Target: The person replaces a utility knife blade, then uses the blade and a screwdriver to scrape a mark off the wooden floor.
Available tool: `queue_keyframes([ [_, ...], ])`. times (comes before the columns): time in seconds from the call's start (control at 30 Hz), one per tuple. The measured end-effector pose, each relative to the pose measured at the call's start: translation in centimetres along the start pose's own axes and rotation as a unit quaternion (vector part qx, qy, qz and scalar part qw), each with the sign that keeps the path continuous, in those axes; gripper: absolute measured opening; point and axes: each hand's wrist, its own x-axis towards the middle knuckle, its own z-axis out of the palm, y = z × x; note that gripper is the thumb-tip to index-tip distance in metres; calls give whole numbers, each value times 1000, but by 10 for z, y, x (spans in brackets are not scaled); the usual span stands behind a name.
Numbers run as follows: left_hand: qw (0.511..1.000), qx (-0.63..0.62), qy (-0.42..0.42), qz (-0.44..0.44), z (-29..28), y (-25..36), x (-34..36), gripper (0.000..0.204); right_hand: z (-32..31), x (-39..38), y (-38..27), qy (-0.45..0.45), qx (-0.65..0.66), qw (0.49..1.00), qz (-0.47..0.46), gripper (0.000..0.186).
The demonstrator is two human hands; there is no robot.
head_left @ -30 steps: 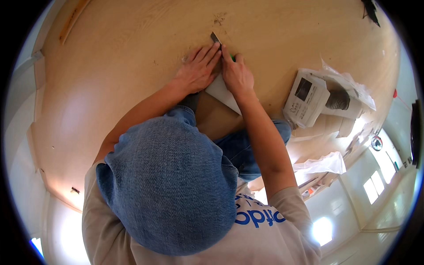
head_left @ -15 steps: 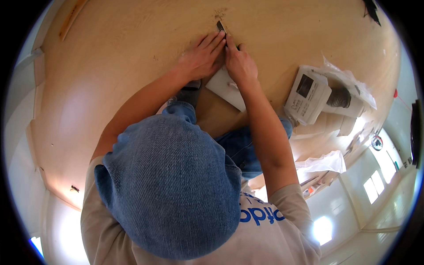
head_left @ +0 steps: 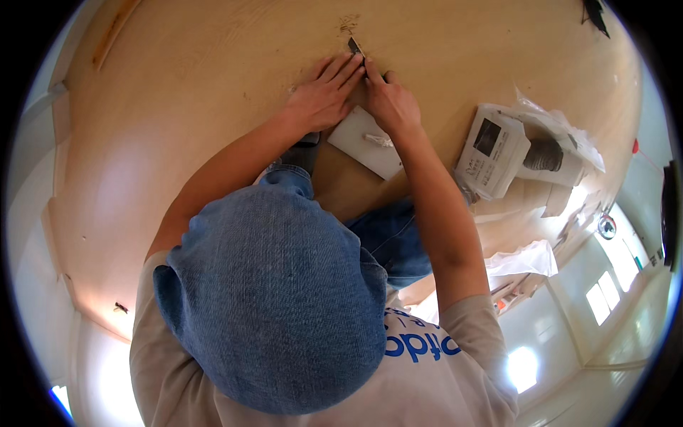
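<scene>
Near the top of the head view, my right hand (head_left: 393,105) is closed around a hand tool with a dark flat blade (head_left: 356,47), perhaps a putty knife. Most of its handle is hidden in my grip. My right index finger stretches along it toward the blade. My left hand (head_left: 321,99) lies with its fingers outstretched, their tips at the tool beside my right index finger. The blade touches or nearly touches the wood-look floor (head_left: 213,92), just short of some dark marks (head_left: 348,25). Below my hands a white rectangular board (head_left: 359,148) bears a small whitish lump (head_left: 378,140).
To the right is an opened white carton (head_left: 491,153) with clear plastic and a dark ribbed roll (head_left: 545,155). A white sheet (head_left: 523,260) lies behind it. A wooden strip (head_left: 114,32) is at far left, a black object (head_left: 596,18) at far right.
Both hands keep nearly the same place and hold. My right forearm has shifted slightly right, and more of the lump on the white board shows. The view has moved a little.
</scene>
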Motion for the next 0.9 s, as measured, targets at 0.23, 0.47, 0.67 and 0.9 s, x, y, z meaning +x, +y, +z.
queue_keyframes([
  [0.23,999,28,17,6,6,-4,2,75,-8,2,-2,-3,-5,1000,-2,49],
  [0.47,1000,17,23,0,5,3,-2,73,-2,-7,2,26,-51,998,-18,52],
  [0.67,1000,21,2,-16,-6,5,-19,77,11,-14,-10,64,-37,997,-39,53],
  [0.9,998,-1,11,-62,-14,-2,-26,83,-4,5,-25,7,-47,996,-77,49],
])
